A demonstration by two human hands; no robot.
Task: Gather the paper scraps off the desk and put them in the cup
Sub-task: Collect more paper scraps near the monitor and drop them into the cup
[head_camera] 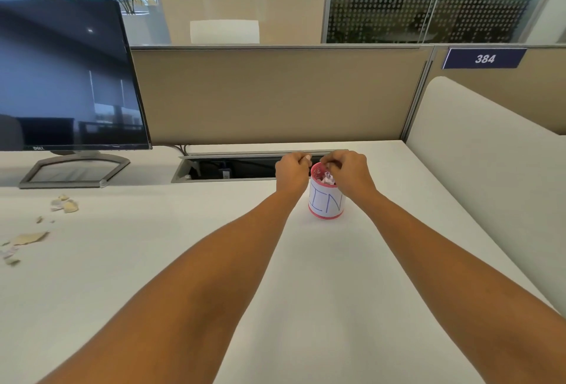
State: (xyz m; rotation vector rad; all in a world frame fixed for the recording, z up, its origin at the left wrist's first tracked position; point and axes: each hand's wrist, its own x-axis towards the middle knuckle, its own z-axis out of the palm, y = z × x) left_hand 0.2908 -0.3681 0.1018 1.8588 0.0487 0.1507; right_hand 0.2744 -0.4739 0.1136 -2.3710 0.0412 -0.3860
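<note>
A pink cup with a white label lettered in blue stands on the white desk, far centre-right. Crumpled paper shows inside its mouth. My left hand hovers at the cup's left rim, fingers curled around a small white scrap. My right hand is over the cup's mouth, fingertips pinched on paper at the top. Several loose paper scraps lie at the desk's left, with more torn scraps nearer the left edge.
A dark monitor on a grey stand fills the left. An open cable tray runs behind the cup. Beige partition panels close the back, and a white divider bounds the right side.
</note>
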